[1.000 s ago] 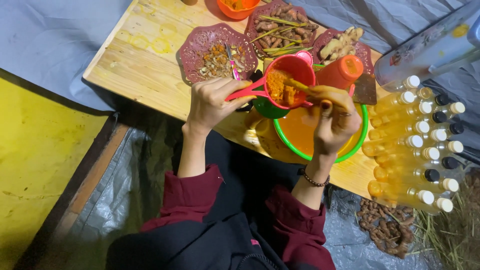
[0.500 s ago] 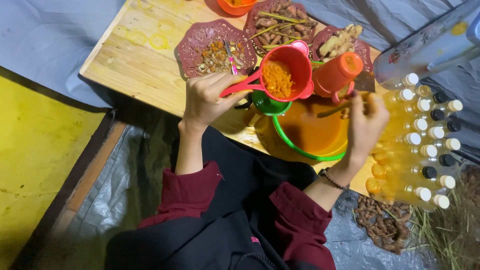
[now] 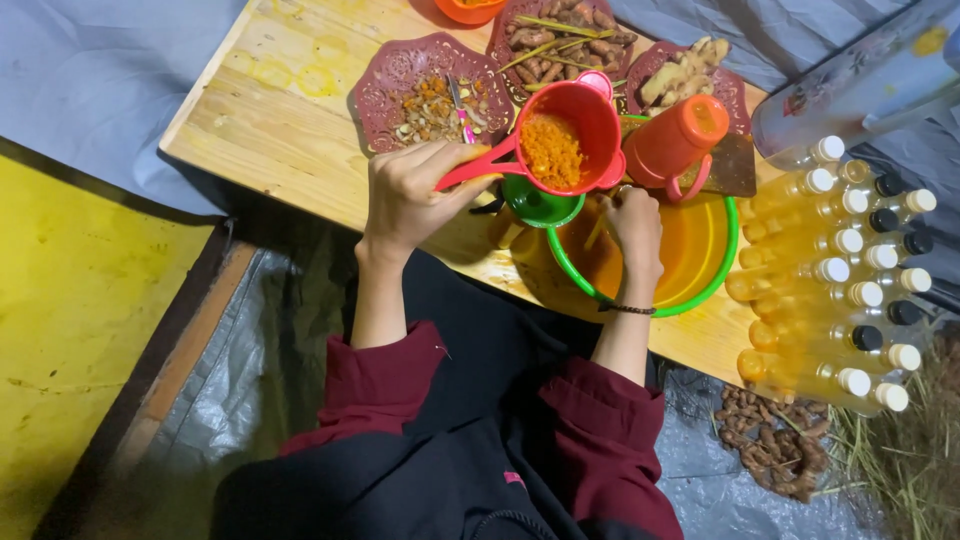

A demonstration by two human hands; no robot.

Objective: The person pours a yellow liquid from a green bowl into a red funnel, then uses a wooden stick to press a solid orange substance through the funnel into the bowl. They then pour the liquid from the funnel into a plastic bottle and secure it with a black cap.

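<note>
Red strainer hides part of the right hand's grip.

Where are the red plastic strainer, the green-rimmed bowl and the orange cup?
Red plastic strainer (image 3: 590, 115), head view, on its right inner wall.
Green-rimmed bowl (image 3: 722, 262), head view, on its right rim.
Orange cup (image 3: 672, 142), head view, on its side.
</note>
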